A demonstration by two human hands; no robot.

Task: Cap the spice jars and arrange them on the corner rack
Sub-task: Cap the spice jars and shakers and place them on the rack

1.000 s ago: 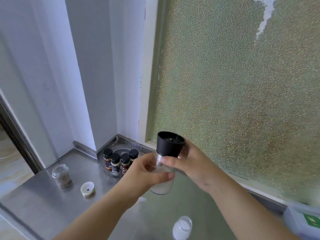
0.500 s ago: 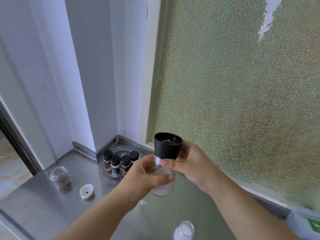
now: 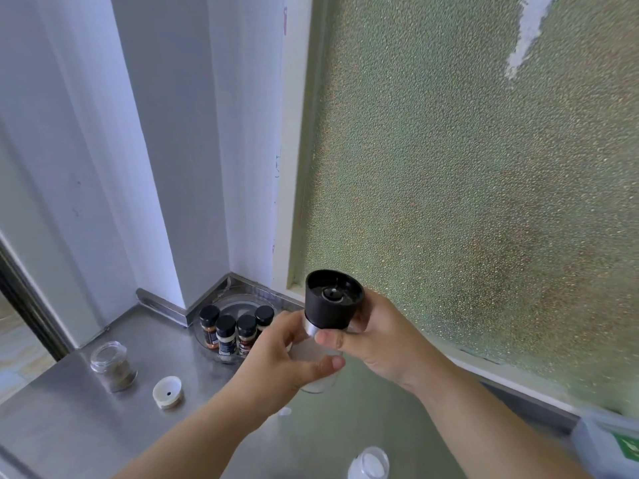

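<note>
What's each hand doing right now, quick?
Left hand: closed around the clear jar body.
Right hand: closed on the black grinder cap atop that jar.

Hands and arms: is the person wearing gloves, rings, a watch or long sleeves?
No. The left hand and the right hand are both bare, with no gloves, rings or watch showing. Both forearms are bare too, right down to the bottom edge of the picture, so no sleeve shows. The fingernails look short and plain.
</note>
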